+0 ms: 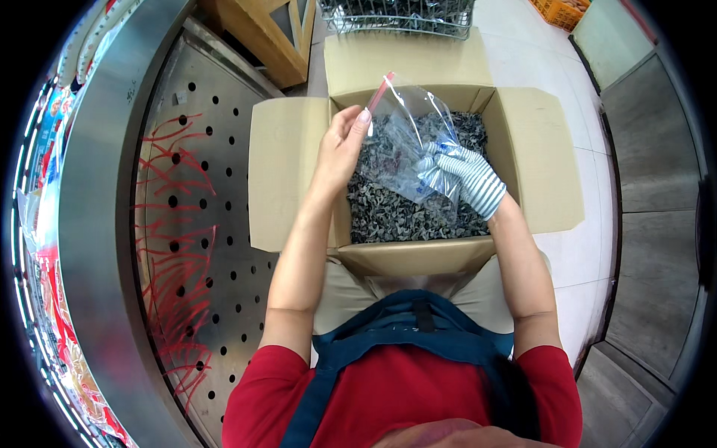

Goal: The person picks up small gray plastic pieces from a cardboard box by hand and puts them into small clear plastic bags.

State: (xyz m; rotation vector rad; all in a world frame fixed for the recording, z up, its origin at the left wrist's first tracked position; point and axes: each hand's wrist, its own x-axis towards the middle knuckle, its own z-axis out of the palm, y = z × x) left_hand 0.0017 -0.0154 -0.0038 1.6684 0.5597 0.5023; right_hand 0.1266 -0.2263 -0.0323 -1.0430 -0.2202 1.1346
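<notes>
My bare left hand point(344, 140) pinches the pink zip-strip edge of a clear plastic zip bag point(400, 120), which is held above an open cardboard box. My right hand point(465, 173), in a blue-and-white striped glove, grips the crumpled clear film at the bag's other end. The bag looks slack, and dark pieces show through it from below. The cardboard box point(417, 255) stands before my knees with its flaps folded outward. Inside lies a broad layer of dark, curled dried pieces point(411, 221) that look like dried black fungus.
A wire basket point(397, 25) of plastic-wrapped dark goods is beyond the far flap. On the left runs a perforated metal panel point(224, 190) with thin red strands, beside a steel-edged display case point(95, 224). Grey cabinet doors point(652, 213) stand right. An orange crate point(560, 14) sits far right.
</notes>
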